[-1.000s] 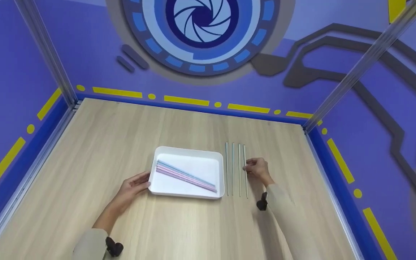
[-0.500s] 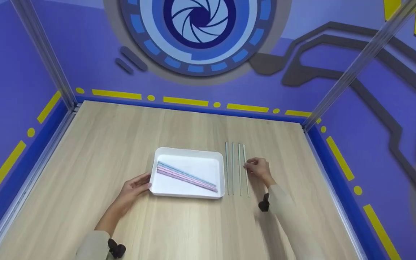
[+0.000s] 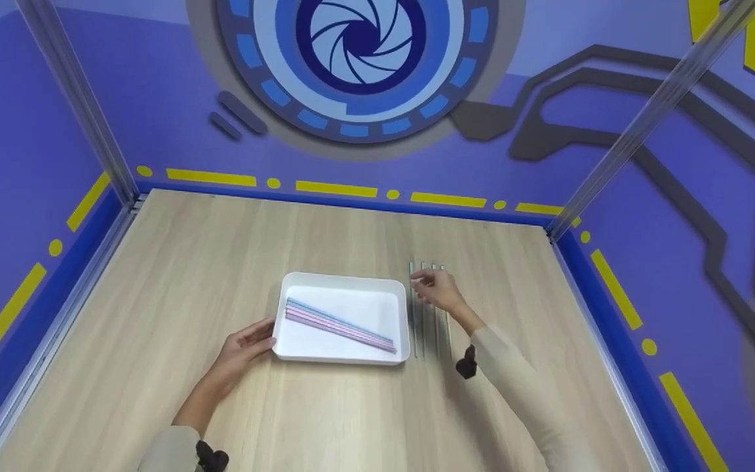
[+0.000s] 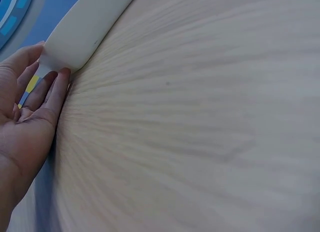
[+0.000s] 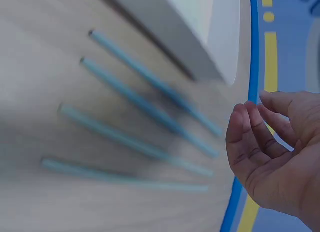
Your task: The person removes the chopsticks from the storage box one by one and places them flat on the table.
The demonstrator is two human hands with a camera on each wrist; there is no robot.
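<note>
Four loose straws (image 5: 145,105) lie on the bench (image 3: 220,262), two a stronger blue and two a paler green-blue, all just to the right of one white rectangular tray (image 3: 358,305). Inside the tray rests one bundle of straws (image 3: 341,326) in light blue, pink and purple, packed too close to count surely.

Half a second ago the right hand (image 3: 440,292) was at the outermost loose straw; now it is over the row, nearer the tray's right wall. All four straws remain on the bench. Its fingers are loosely curved, thumb apart from the fingertips — nothing shows between them. The left hand (image 3: 240,351) stays at the tray's left end, fingers extended and touching the wall.

The loose straws' long axes run from near to far, side by side with gaps between them. The bundle slants across the tray — far left to near right — while the tray's own long axis runs left to right.
</note>
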